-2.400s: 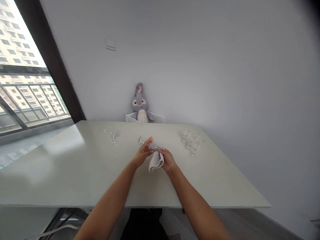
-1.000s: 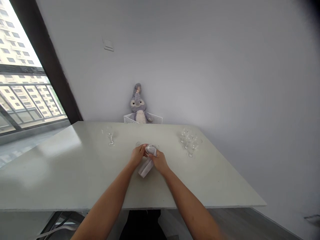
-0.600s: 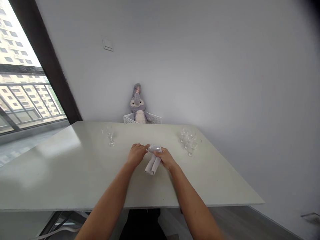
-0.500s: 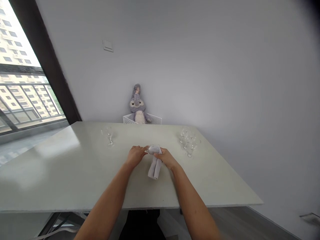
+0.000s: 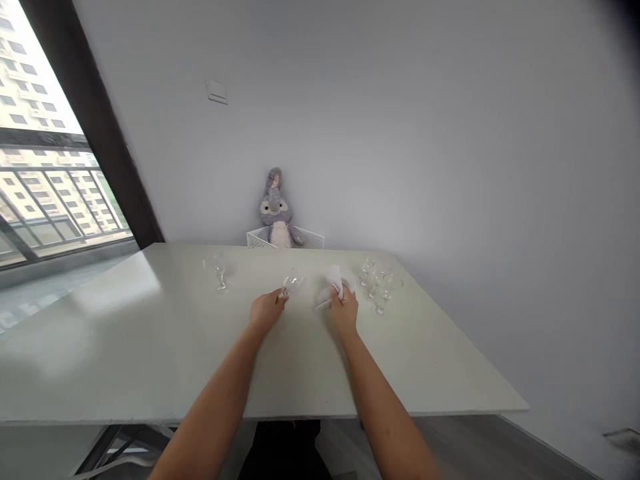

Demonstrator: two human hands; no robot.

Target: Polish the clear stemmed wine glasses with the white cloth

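Observation:
Near the middle of the table, my left hand [image 5: 267, 312] pinches a clear stemmed glass [image 5: 295, 280] low down at its stem or foot, with the bowl tilted up to the right. To the right of it, my right hand [image 5: 345, 310] is closed on a white cloth [image 5: 336, 277], which is bunched above the fingers and blurred at its edges. The cloth and the held glass are apart. Off to the left, another stemmed glass [image 5: 221, 272] stands upright by itself. Several more clear glasses [image 5: 379, 287] stand grouped just right of my right hand.
The pale table [image 5: 150, 360] runs back toward the wall. Behind its far edge, a grey plush rabbit [image 5: 276, 213] sits in a white perforated basket [image 5: 314, 241]. On the left is a window with a dark frame [image 5: 95, 107].
The cloth has come off the glass and moved right and away from me with my right hand. The glass in my left hand has tipped more upright.

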